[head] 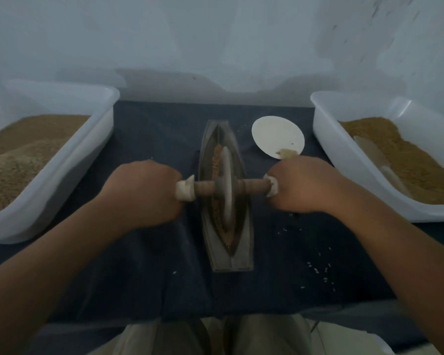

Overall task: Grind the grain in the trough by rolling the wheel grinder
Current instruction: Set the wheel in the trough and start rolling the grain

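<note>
Grinding is appearing to be under way and not finished. Both hands are gripping the wheel grinder (226,185) by its wooden axle. The left hand (144,190) is curling closed round the white-capped left end, and the right hand (303,185) is closing likewise round the right end, its fingers wrapped under and out of sight.

The wheel is standing upright on edge in the groove of the boat-shaped trough (241,242), about midway along its length. The trough is lying lengthwise on a dark cloth (149,265) directly in front of the person.

Grain (218,155) is showing as a brown line along the groove, both beyond the wheel and on its near side. It is looking coarse, though blur is preventing a firm reading of fineness.

In my judgement the work is sitting somewhere in its middle. The load is in and the wheel is bearing on it, but further passes along the full groove are remaining.

Loose kernels (318,270) are lying scattered on the cloth to the right of the trough. A round white plate (277,137) carrying a small residue is resting just beyond the right hand.

A left tub (62,160) and a right tub (328,139), both white plastic, are flanking the work, each holding brown granular material. A pale flat implement (369,149) is lying in the right one.
</note>
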Demonstrator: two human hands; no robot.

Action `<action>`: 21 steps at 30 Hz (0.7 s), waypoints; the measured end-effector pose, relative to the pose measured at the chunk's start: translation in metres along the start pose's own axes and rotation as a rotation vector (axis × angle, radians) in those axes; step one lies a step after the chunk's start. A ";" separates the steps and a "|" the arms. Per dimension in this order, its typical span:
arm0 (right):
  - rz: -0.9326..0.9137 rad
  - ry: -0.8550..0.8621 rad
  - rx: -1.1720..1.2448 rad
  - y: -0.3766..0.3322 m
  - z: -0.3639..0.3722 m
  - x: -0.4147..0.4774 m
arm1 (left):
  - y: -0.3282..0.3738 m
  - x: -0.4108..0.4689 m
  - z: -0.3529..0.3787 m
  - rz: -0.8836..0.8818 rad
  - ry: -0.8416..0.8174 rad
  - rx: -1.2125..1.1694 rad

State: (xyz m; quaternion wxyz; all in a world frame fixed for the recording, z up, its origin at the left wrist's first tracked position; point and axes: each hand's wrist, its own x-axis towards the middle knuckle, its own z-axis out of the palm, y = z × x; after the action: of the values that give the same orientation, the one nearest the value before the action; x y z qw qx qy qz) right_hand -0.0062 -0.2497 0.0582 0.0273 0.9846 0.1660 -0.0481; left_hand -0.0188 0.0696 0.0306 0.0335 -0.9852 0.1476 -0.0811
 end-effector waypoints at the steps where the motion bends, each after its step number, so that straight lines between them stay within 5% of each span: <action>1: 0.025 0.054 -0.043 0.000 0.003 0.011 | 0.002 0.012 0.000 -0.026 -0.006 0.004; 6: 0.143 0.382 -0.154 -0.002 -0.003 0.077 | -0.008 0.087 -0.003 -0.189 -0.060 -0.075; 14: -0.043 0.074 -0.036 -0.002 -0.010 0.018 | -0.003 0.008 -0.001 -0.064 -0.144 -0.164; 21: -0.018 0.205 -0.093 -0.001 0.000 0.018 | -0.002 0.010 0.003 -0.077 -0.073 -0.126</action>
State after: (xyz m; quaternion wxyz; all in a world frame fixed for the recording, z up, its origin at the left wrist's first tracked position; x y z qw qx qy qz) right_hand 0.0103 -0.2430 0.0566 0.0553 0.9805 0.1787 0.0605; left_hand -0.0081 0.0688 0.0289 -0.0263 -0.9926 0.1131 -0.0368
